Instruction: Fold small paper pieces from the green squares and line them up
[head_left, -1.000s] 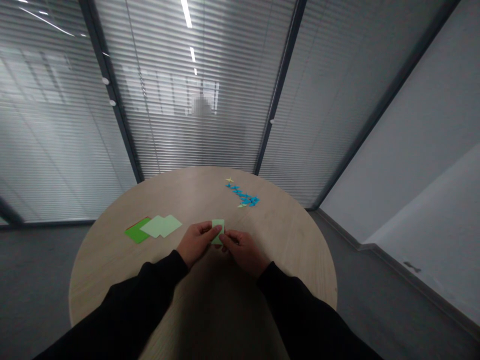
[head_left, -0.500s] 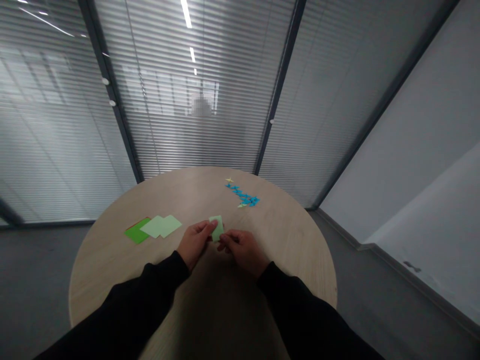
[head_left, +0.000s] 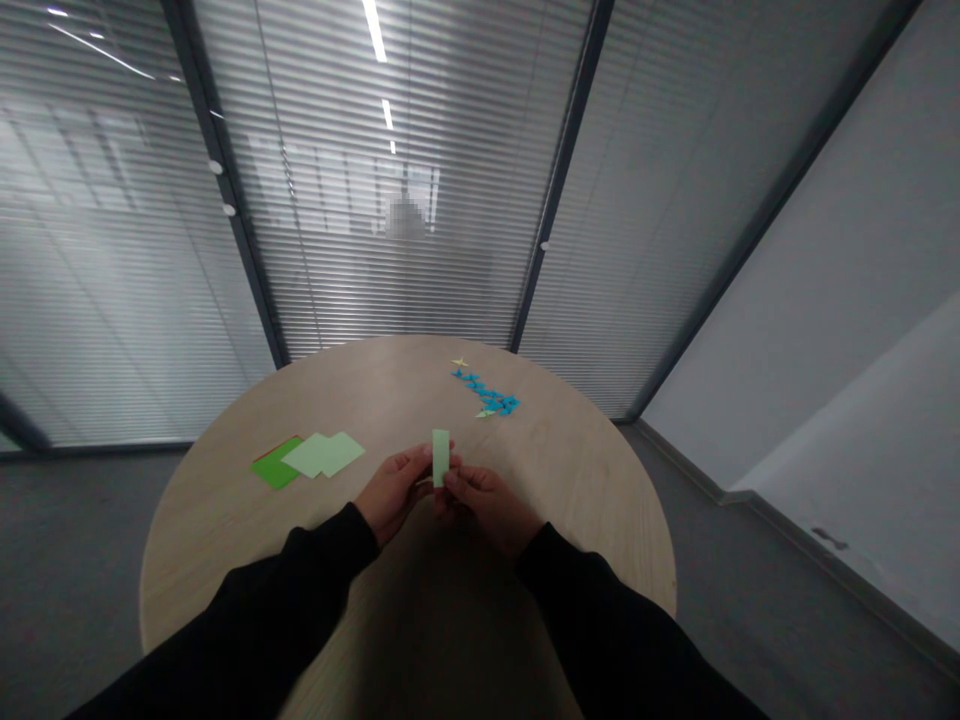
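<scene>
Pale green paper strip: held between two hands over the middle of the round table; clearance above the surface cannot be determined. Near edge of the surface: outside the view. Two black sleeves, left and right, are cut off at the bottom.

Right hand: thumb and fingers pinch the strip at its near end, covering that corner. Left hand: closed on the strip's left edge, thumb at the side, other fingers partly hidden behind it. Long axis of the strip: from near edge toward far edge of the surface, narrow end pointing away from the person.

Toward the left edge: two light green sheets, overlapping, the left one partly covering one bright green sheet. A thin red edge shows beneath the latter; the rest is concealed.

Toward the far right edge: one small pale green piece, a row of blue folded pieces bunched too closely to count, and one yellow piece, farthest.

Beyond the far edge: window blinds, one patch pixelated.
</scene>
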